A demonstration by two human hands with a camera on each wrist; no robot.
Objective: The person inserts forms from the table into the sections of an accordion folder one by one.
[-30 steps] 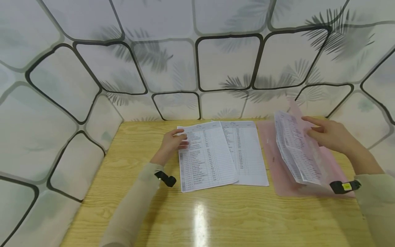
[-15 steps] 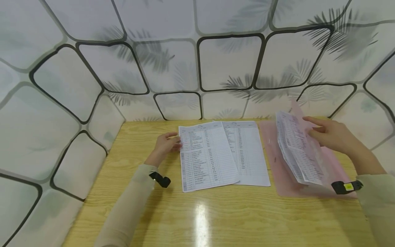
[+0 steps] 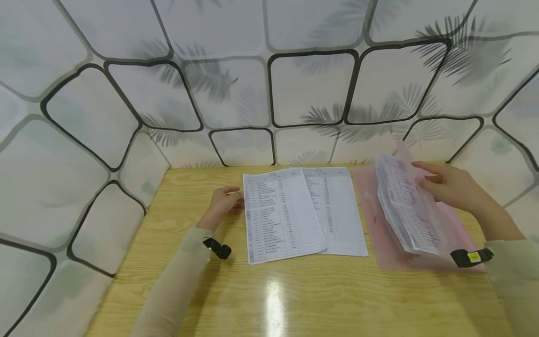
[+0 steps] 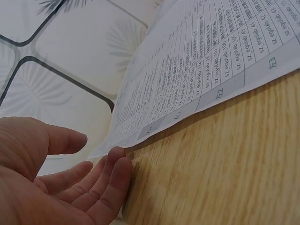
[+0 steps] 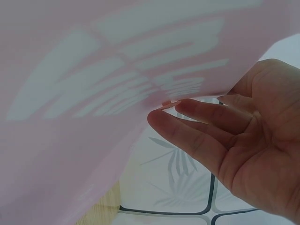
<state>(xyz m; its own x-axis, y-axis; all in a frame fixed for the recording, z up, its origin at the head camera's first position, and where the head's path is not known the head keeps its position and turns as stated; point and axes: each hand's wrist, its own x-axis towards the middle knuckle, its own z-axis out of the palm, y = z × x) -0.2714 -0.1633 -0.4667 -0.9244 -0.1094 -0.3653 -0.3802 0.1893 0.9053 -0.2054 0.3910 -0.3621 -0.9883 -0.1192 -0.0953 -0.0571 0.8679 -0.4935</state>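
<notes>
the left hand (image 3: pixel 223 203) is at 9 to 10 o'clock of the front sheet (image 3: pixel 282 217), by its edge, thumb apart from the loosely bent fingers, with nothing in its grip; whether a fingertip touches the paper i cannot tell. the front sheet lies flat on the table (image 3: pixel 337 299), printed with rows and a grey column down its 9 o'clock side. it overlaps the back sheet (image 3: pixel 347 210), which shows at 3 o'clock of it, also printed.

further on at 3 o'clock, just beside the back sheet, lies the pink folder (image 3: pixel 381 229). the right hand (image 3: pixel 455 187), at 2 to 3 o'clock of it, pinches the edge of its raised flap (image 5: pixel 117 70) between its fingertips. a bundle (image 3: pixel 404 206) of printed papers leans tilted in the folder, partly seen through the flap.

both arms come in from below, at 7 and 4 o'clock, in pale sleeves (image 3: pixel 177 281), with a black camera (image 3: pixel 219 249) at each wrist. at 12 o'clock is the wall (image 3: pixel 311 89), patterned with dark-outlined blocks and grey leaves.
</notes>
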